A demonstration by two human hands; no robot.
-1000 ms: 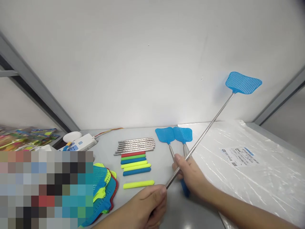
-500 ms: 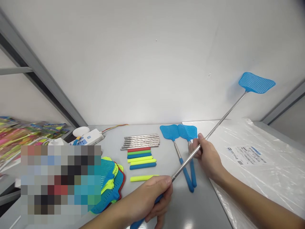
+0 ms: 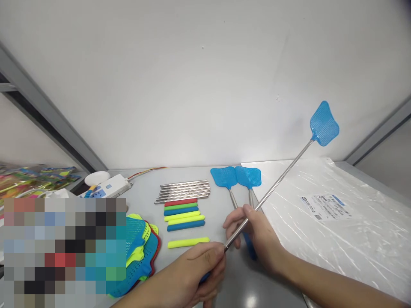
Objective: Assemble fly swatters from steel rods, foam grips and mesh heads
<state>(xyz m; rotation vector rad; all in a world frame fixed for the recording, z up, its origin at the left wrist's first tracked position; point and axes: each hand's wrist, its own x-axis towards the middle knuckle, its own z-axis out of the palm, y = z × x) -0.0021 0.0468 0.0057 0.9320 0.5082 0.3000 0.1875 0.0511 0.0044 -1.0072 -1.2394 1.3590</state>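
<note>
A fly swatter (image 3: 325, 124) with a blue head and a long silver telescopic rod (image 3: 282, 174) slants up to the right in front of me. My left hand (image 3: 201, 271) wraps round its blue handle, which is mostly hidden by the palm. Lower on the rod, my right hand (image 3: 257, 233) holds the metal between thumb and fingers, close to the left hand. Behind it, two shorter blue fly swatters lie on the table with heads side by side, a left one (image 3: 224, 176) and a right one (image 3: 249, 176); my right hand covers part of their handles.
Several silver rods (image 3: 183, 190) lie in a row, with coloured handle sleeves (image 3: 181, 211) below and a single yellow sleeve (image 3: 189, 243) nearer me. Loose swatter heads (image 3: 138, 265) are piled at left. A power strip (image 3: 111, 187) stands behind; a plastic-wrapped package (image 3: 289, 188) lies at right.
My right hand has slid down the rod towards my left hand. The swatter's head has turned from nearly edge-on to face me more and sits further left. The view has shifted slightly.
</note>
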